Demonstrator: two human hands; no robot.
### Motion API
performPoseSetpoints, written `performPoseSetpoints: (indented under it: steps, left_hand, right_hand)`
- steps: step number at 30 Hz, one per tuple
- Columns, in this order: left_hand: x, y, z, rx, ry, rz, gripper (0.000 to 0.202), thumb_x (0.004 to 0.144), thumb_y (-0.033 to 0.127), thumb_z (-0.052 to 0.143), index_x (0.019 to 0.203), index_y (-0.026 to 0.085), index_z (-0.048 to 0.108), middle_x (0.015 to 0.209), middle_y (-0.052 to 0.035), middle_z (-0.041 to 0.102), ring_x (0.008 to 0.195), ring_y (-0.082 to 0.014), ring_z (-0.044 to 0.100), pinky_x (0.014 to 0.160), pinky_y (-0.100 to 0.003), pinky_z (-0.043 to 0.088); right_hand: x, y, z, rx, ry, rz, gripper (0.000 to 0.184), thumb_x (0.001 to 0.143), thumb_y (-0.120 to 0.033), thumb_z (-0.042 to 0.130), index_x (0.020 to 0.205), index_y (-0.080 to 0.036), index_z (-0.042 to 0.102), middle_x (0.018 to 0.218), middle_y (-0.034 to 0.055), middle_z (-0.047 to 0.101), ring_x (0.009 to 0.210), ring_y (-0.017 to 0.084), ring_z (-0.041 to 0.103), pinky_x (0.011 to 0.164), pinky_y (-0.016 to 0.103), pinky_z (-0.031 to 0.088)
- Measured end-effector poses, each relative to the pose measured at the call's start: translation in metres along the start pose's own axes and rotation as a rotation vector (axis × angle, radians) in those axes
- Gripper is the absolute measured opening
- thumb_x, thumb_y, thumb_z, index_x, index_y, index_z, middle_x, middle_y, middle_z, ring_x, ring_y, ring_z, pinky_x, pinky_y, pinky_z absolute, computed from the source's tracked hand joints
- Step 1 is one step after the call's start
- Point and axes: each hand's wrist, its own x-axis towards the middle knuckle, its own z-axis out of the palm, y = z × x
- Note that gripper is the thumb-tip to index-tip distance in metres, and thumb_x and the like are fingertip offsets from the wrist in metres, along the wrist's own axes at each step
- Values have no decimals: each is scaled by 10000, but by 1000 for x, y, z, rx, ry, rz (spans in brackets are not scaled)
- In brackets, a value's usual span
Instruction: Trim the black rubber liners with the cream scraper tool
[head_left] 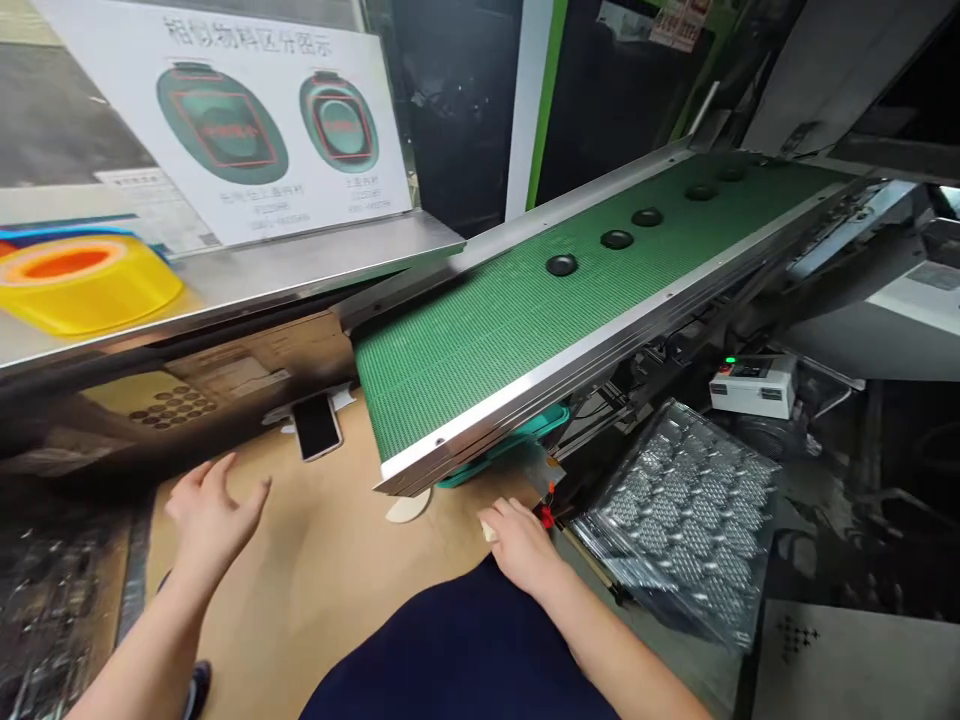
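Note:
My left hand [212,510] hovers open, fingers spread, over a brown cardboard sheet [330,560], near a black phone [316,425] lying face up. My right hand [520,540] rests on the cardboard's right edge with fingers curled, beside a small red item [547,516]; whether it holds anything is hidden. Above it a green conveyor belt [487,330] slopes up to the right, carrying several round black parts [562,265]. A teal tray [517,445] sits under the belt's lower end.
A stack of clear plastic blister trays [682,510] stands at the right. A steel shelf [247,280] at the left bears a yellow tape roll [82,280] and a printed sign [255,110]. A white control box [752,385] sits beyond the trays.

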Motion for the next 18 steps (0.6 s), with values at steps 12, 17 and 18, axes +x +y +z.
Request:
performPoseSetpoints:
  steps: [12,17,18]
  left_hand:
    - [47,271,-30,-386,100,849,501,947,438,587,1412,263,520,1490,-129,443,1437,-283,394,1205,-495,332]
    - [79,387,-19,-437,-7,1021,589,914,480,633,1451,278,496,1512,-122,405,1416,-276,416,1150,-464,427]
    - [88,410,-14,-448,-18,1037,631,900,492,645,1468,275,475,1507,-124,405,1400,-278,431,1135,-462,441]
  right_hand:
    - [17,70,11,207,-83,-10,247,1004,-361,607,1171,-189,668,1197,66,685,1077,216,668,994,465,532]
    - [29,94,13,372,-151,-30,251,995,-382,613,1150,-199,688,1171,58,706,1068,207,674,971,431,540]
    - [32,98,14,396,-172,-24,258,993,-392,614,1142,-197,692,1144,56,714,1043,206,681,949,425,550]
